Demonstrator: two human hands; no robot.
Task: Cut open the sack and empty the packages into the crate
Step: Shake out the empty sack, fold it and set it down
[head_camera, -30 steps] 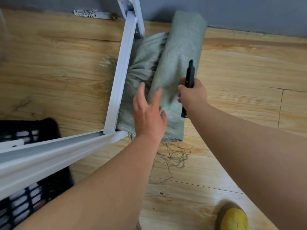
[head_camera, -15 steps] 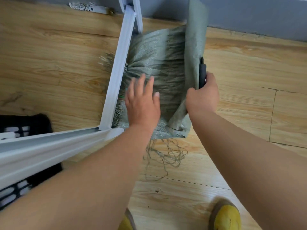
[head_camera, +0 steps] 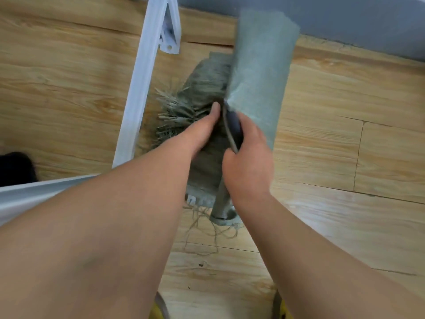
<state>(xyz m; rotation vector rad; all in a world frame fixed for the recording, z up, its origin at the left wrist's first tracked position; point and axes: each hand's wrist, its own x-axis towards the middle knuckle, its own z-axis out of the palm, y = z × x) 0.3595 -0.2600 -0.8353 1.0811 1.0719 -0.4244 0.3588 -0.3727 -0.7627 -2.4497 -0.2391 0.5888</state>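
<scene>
Gripping a dark-handled cutter [head_camera: 232, 127], the right hand [head_camera: 247, 164] has its fingers clenched round the handle, and the tool's tip points up toward the rolled part of the sack [head_camera: 259, 72]. The grey-green woven sack lies on the wooden floor [head_camera: 345, 146], just to the right of a white metal frame [head_camera: 140, 79], with one side curled into a loose roll that reaches up to the grey wall [head_camera: 322, 21]. The left hand [head_camera: 202, 130] lies on the flatter, frayed part of the sack, left of the roll, its thumb straight and touching the cloth beside the cutter; its other fingers are hidden under the hand, so whether they grasp the cloth cannot be told. Loose threads [head_camera: 207, 231] trail from the sack's near edge over the floor. Left of the frame, at the picture's edge, a dark shape [head_camera: 13, 168] shows, too blurred to identify. Below the sack, between the forearms, bits of yellow shoes [head_camera: 156, 309] show at the bottom edge.
</scene>
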